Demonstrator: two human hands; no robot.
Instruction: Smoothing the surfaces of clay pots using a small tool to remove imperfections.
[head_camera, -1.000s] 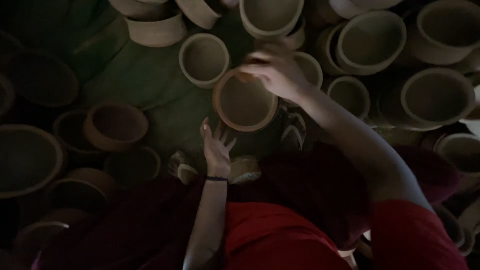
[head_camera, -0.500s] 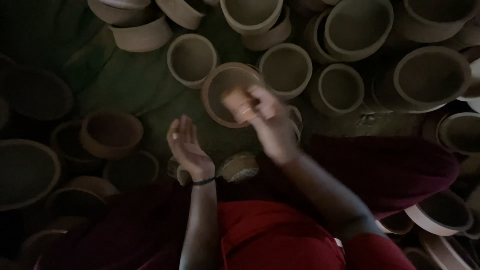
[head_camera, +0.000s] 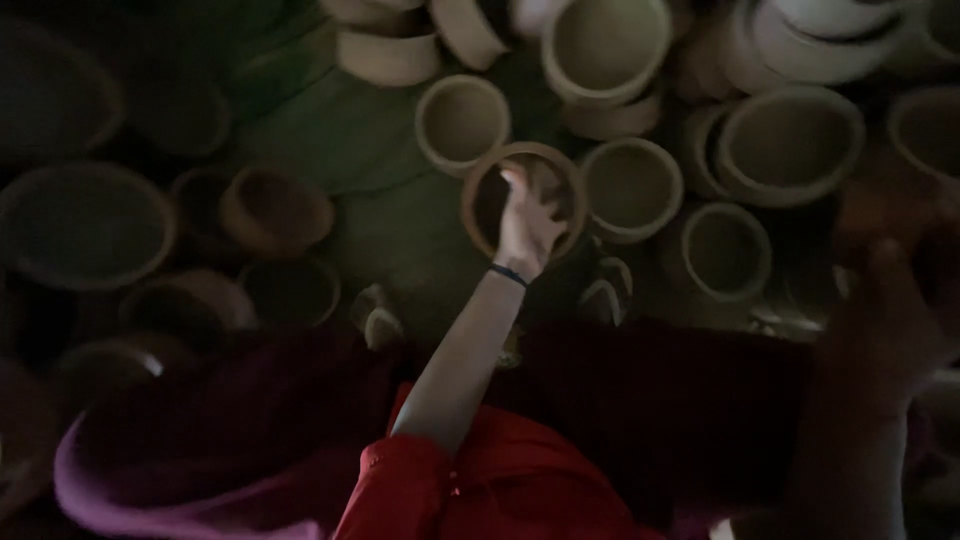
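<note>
The left hand (head_camera: 527, 222) reaches forward from the red sleeve (head_camera: 440, 490) and closes on 1 clay pot (head_camera: 500, 190), with the fingers (head_camera: 516, 182) curled over the near rim and into the mouth. The grip is clamped on the rim, not flat on the wall. The pot stands mouth-up on the green mat (head_camera: 340, 140); its axis runs vertical and its round mouth faces the camera.

All places below are relative to this held pot:
- Just behind and left: 1 smaller pot (head_camera: 462, 120), rims near but apart.
- Just right: 1 pot (head_camera: 632, 188), rim close beside, contact not confirmed.
- Farther right: 1 pot (head_camera: 727, 250), then a large bowl (head_camera: 790, 145).
- Well left: 1 brown pot (head_camera: 275, 210).

The right hand (head_camera: 890, 310) hangs well to the right of the held pot, blurred and dark. Whether its fingers are apart or together cannot be told, and nothing is seen in it. The left hand is the nearer one by far; the pot lies directly under its fingertips, straight ahead of the forearm.
</note>
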